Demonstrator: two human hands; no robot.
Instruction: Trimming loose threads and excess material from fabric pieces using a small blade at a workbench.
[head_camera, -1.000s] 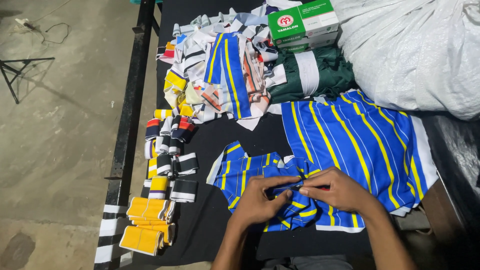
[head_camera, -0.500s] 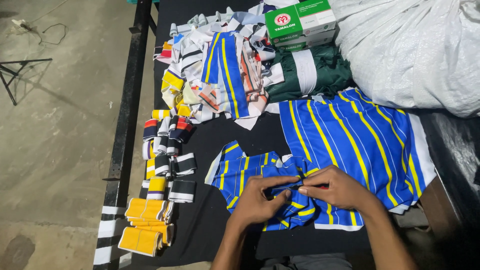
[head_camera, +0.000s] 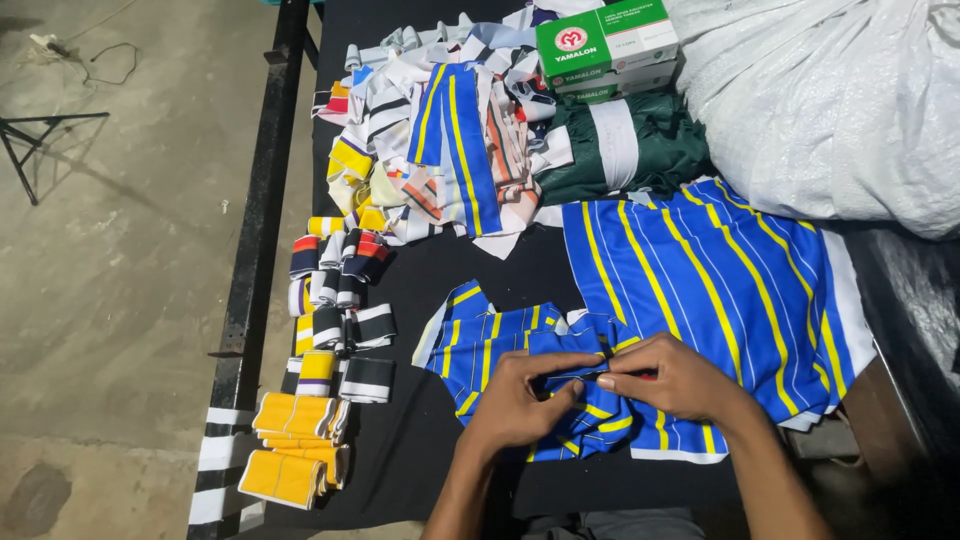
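Note:
My left hand (head_camera: 520, 400) and my right hand (head_camera: 670, 378) meet over a small blue piece of fabric with yellow stripes (head_camera: 490, 335) lying on the black table (head_camera: 420, 450). Both hands pinch a folded edge of that fabric between fingers and thumbs. A thin dark item sits between my fingertips; what it is I cannot tell. A larger blue and yellow striped garment (head_camera: 720, 280) is spread flat just to the right, partly under my right hand.
Rolled collar and cuff strips (head_camera: 335, 300) and yellow folded pieces (head_camera: 295, 445) line the table's left edge. A heap of mixed striped cuttings (head_camera: 450, 150), a dark green garment (head_camera: 620, 150), green and white boxes (head_camera: 600, 45) and a white sack (head_camera: 830, 100) lie at the back.
My hands stay on the same fold of the small striped piece, with only slight finger movement. The view has shifted a little.

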